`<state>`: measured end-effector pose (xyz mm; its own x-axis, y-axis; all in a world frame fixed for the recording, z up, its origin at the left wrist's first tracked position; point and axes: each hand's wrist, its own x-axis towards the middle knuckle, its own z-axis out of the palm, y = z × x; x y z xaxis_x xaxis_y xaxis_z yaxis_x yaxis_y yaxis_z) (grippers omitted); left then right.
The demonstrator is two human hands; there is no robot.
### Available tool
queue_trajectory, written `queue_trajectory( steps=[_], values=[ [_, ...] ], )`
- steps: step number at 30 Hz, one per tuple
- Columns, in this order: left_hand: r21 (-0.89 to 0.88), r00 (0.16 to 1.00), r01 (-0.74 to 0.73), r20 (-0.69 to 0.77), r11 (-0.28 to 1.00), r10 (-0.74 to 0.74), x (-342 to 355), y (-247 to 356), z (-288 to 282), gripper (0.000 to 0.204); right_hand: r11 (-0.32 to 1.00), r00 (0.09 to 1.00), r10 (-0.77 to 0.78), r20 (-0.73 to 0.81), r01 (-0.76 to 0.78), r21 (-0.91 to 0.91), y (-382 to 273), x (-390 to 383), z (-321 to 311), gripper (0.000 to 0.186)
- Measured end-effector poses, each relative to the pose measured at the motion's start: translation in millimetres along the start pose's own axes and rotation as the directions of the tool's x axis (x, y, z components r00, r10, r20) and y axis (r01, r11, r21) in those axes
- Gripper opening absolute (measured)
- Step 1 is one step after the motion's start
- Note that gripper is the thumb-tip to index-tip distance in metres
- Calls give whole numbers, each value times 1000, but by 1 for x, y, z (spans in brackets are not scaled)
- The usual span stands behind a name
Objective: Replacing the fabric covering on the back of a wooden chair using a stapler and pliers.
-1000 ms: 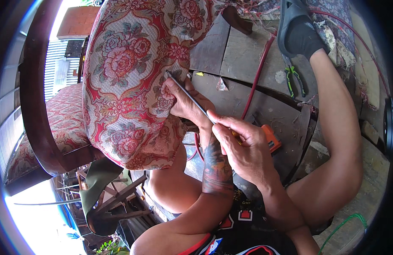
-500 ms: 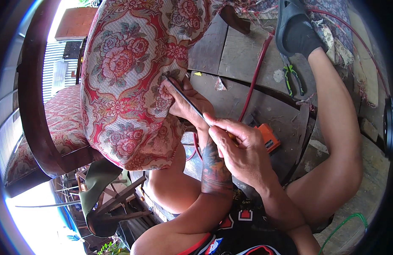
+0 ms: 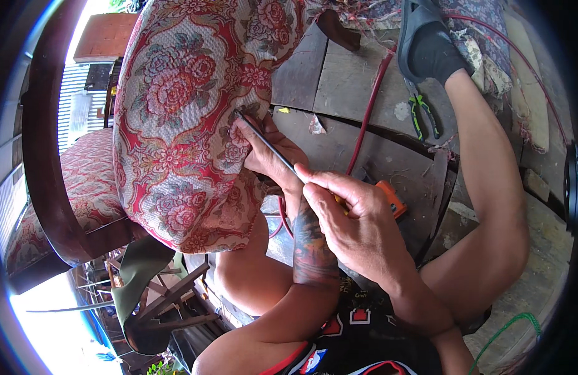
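Note:
A chair part covered in red and cream floral fabric (image 3: 176,94) stands upright in front of me on the left. My left hand (image 3: 275,153) grips the fabric's right edge, its thumb along the front and its other fingers partly hidden behind. In my right hand (image 3: 360,219) is a screwdriver (image 3: 268,142) with a long dark shaft; only a bit of its yellow handle shows in the fist. The shaft passes over my left hand, and its tip meets the fabric beside the left thumb.
Green-and-black pliers (image 3: 423,115) lie on the wooden boards (image 3: 357,78) near my foot. An orange tool (image 3: 390,199) sits partly behind my right hand. A red hose (image 3: 371,112) crosses the floor. Another floral chair with a dark wooden frame (image 3: 48,169) stands at left.
The whole view has shifted slightly, so most things sit a little further left. Both hands keep their grips, and the screwdriver's tip stays at the fabric by my left thumb.

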<state>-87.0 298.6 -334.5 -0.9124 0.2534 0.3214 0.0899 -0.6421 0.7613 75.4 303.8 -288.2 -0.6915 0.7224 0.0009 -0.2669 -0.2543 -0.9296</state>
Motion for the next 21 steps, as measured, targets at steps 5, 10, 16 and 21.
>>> queue_trajectory(
  steps=[5,10,16,21],
  values=[
    [-42,1000,-14,-9,999,14,11,-8,8,36,1000,1000,14,0,-14,6,-5,0,-1,28],
    [-50,999,-34,-15,998,33,14,-13,8,37,997,1000,-18,7,17,69,-3,0,0,28],
    [-35,999,-44,-28,998,43,14,-13,8,37,996,999,37,13,-38,75,2,0,0,29],
    [-31,998,-58,-37,998,57,13,-14,9,38,994,999,46,10,-47,97,1,-1,1,29]
  ],
)
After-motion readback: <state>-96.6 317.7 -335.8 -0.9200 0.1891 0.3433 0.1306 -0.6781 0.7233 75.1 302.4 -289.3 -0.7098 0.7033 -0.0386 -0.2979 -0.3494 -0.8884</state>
